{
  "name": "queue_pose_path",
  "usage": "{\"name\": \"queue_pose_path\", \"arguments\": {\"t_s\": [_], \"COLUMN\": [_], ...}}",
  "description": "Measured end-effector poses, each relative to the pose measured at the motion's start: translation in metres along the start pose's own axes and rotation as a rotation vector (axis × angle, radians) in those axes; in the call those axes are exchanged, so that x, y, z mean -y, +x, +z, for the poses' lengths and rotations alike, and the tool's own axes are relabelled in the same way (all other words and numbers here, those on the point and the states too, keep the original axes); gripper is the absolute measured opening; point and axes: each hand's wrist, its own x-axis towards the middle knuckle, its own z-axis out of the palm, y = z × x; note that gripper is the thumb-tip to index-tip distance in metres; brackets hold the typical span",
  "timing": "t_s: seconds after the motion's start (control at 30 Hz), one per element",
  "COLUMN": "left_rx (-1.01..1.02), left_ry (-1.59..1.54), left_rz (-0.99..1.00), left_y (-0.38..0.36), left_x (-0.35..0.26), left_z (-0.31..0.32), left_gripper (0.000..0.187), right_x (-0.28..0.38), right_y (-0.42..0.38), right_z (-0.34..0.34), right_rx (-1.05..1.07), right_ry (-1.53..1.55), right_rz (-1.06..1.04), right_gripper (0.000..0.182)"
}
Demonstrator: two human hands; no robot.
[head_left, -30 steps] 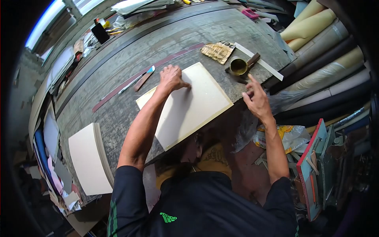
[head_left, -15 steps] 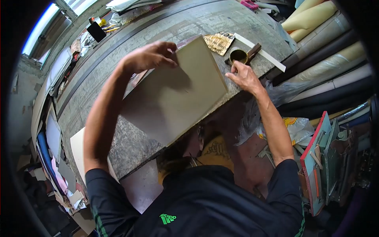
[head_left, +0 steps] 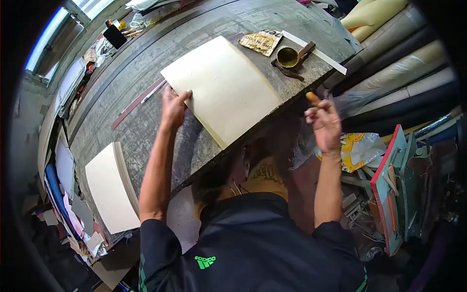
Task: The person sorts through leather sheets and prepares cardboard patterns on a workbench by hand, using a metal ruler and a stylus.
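Observation:
A cream sheet of board lies on the worktable near its front edge. My left hand grips the board's left edge, thumb on top and the other fingers partly hidden at the edge. Off the table's front edge, my right hand is raised in the air, its index finger stretched out and the others partly curled. Yellowish-brown paste coats that fingertip. The hand holds no object. A small round pot with brownish paste inside stands beyond it, in a dark holder.
A stack of cream boards lies at the table's left. Near the pot are a crumpled printed paper piece and a white strip. A maroon strip lies left of the board. Material rolls line the right side.
The board went from tilted up, greyish side showing, to lying flat with its cream face up. My left hand came down to its edge. My right hand moved away from the pot toward me.

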Motion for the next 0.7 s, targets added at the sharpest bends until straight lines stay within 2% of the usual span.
{"name": "queue_pose_path", "arguments": {"t_s": [0.03,0.13,0.23,0.3,0.37,0.43,0.6,0.7], "left_rx": [-0.012,-0.027,-0.039,0.017,0.017,-0.061,-0.1,-0.096], "left_ry": [0.083,0.096,0.128,-0.034,-0.023,0.061,0.198,0.149], "left_rz": [0.129,0.162,0.159,0.053,0.034,0.148,0.183,0.196], "left_y": [0.015,0.002,0.003,0.004,0.003,0.004,-0.002,-0.005], "left_x": [0.04,0.043,0.04,0.039,0.039,0.043,0.038,0.036], "left_z": [-0.016,-0.01,-0.013,-0.017,-0.016,-0.012,-0.005,-0.002], "left_gripper": [0.045,0.046,0.044,0.045,0.046,0.046,0.044,0.043], "right_x": [-0.011,-0.051,-0.073,-0.08,-0.086,-0.09,-0.096,-0.097], "right_y": [-0.007,-0.02,-0.015,-0.012,-0.011,-0.011,-0.016,-0.014], "right_z": [0.002,0.009,0.008,0.01,0.011,0.011,0.007,0.007], "right_rx": [-0.042,-0.098,-0.09,-0.069,-0.064,-0.074,-0.111,-0.102], "right_ry": [-0.081,-0.342,-0.38,-0.367,-0.368,-0.395,-0.502,-0.569], "right_rz": [0.044,0.044,0.029,-0.005,-0.021,-0.054,-0.007,-0.005], "right_gripper": [0.023,0.025,0.027,0.029,0.028,0.027,0.024,0.024]}}
